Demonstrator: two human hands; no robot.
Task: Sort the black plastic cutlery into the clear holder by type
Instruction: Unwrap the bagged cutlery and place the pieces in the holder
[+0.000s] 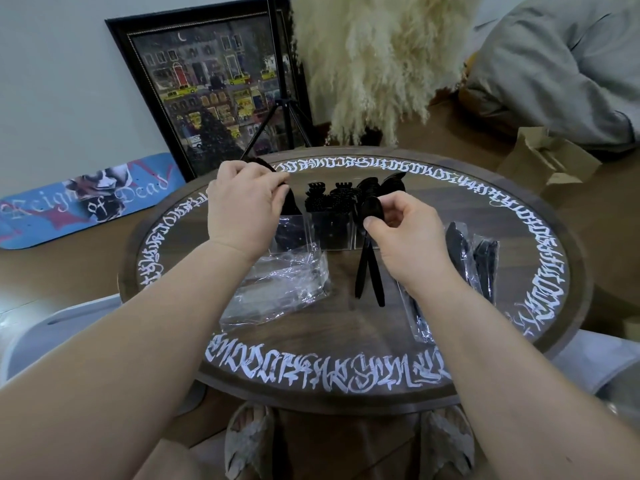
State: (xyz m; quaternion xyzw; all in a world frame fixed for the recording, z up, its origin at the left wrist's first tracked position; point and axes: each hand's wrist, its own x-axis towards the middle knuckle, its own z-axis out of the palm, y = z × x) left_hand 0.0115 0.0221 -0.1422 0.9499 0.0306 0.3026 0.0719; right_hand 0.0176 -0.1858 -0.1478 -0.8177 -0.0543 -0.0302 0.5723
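On the round table: I see the clear holder (pixel 327 233) standing near the far middle of the table (pixel 346 327), with three compartments side by side.
Holder contents: the left compartment seems to hold knives, though my left hand covers most of it; the middle one holds forks (pixel 330 199), tines up; the right one holds spoons (pixel 381 185), bowls up.
Step in hand: I judge I am adding spoons to the right compartment while steadying or feeding the left one.
Right hand: my right hand (pixel 401 226) pinches a small bunch of black spoons (pixel 370 268) by the bowl end between thumb and curled fingers; the handles hang down and splay apart, tips close to the table just in front of the holder.
Left hand: my left hand (pixel 244 206) has its fingers curled over black cutlery at the top of the left compartment; I cannot tell exactly how many pieces it grips.
Doing it well: I would square the splayed handles together first, lift the bunch clear above the rim, then lower it handles first into the right compartment, keeping clear of the forks beside it.
Risk: the holder looks light; a sideways nudge could tip it.
Still to sort: bagged cutlery (pixel 471 258) lies to the right, and an empty-looking clear wrapper (pixel 280 285) lies to the left.
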